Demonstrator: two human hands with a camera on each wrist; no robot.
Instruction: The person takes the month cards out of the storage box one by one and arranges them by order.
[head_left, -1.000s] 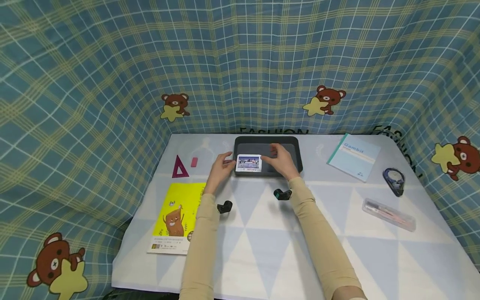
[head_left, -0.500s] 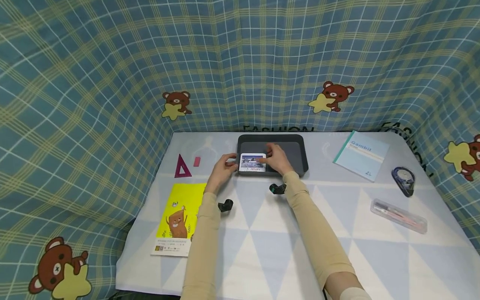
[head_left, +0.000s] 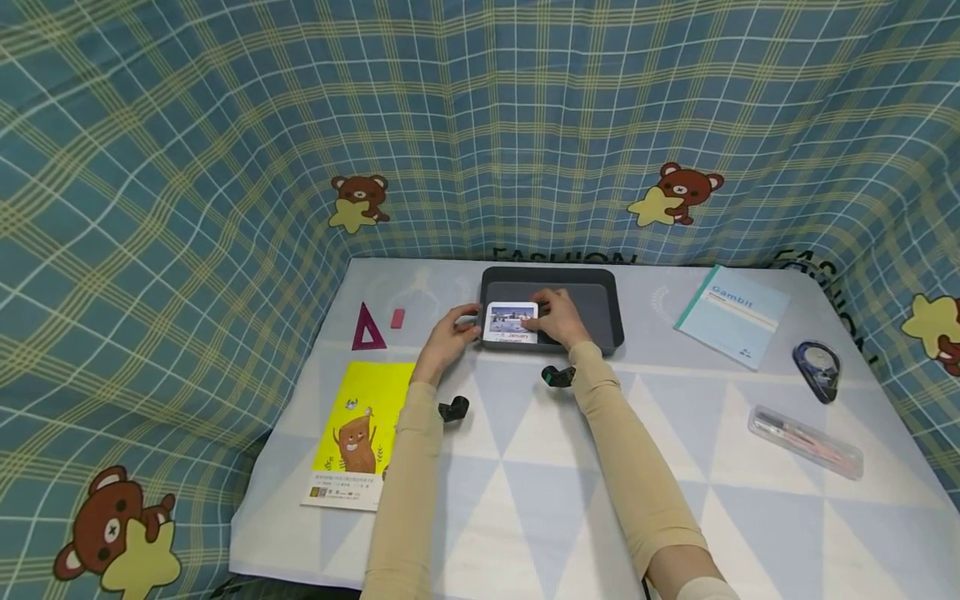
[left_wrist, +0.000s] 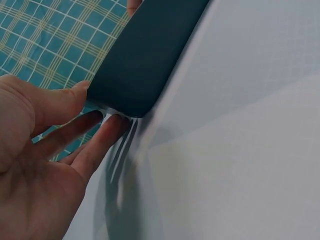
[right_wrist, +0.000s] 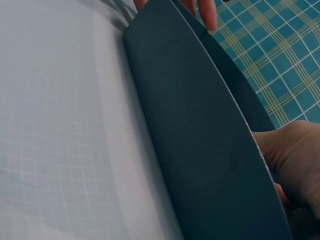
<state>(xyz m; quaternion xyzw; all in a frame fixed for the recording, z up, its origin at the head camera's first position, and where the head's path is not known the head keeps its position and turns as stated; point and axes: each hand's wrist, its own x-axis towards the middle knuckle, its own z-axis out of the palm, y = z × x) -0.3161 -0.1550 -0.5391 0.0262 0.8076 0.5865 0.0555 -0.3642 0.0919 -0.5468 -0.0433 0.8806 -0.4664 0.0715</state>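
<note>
Just left of centre in the head view, my left hand (head_left: 447, 337) reaches the left side of a dark grey rectangular tray (head_left: 611, 310). Its thumb (left_wrist: 72, 102) touches the tray's corner, and its nearly straight fingers (left_wrist: 102, 142) lie against the side. A small white card (head_left: 498, 333) with a winter picture and the word "January" lies in the tray's front left part. My right hand (head_left: 558, 319) reaches in over the front rim and pinches this card at its right edge, thumb across the face. In the right wrist view the tray's wall (right_wrist: 195, 120) hides the card and most fingers.
A purple set square (head_left: 367, 329), a pink eraser (head_left: 397, 318) and a yellow book (head_left: 356, 433) lie left. Right of the tray are a blue "Gambit" notebook (head_left: 731, 317), a dark correction tape (head_left: 817, 369) and a clear pencil case (head_left: 806, 442). Plaid curtain surrounds the table.
The right thumb has moved from the card's right edge onto its face. More print now shows at the card's lower edge. My left hand stays at the tray's side; the head view has shifted slightly.
</note>
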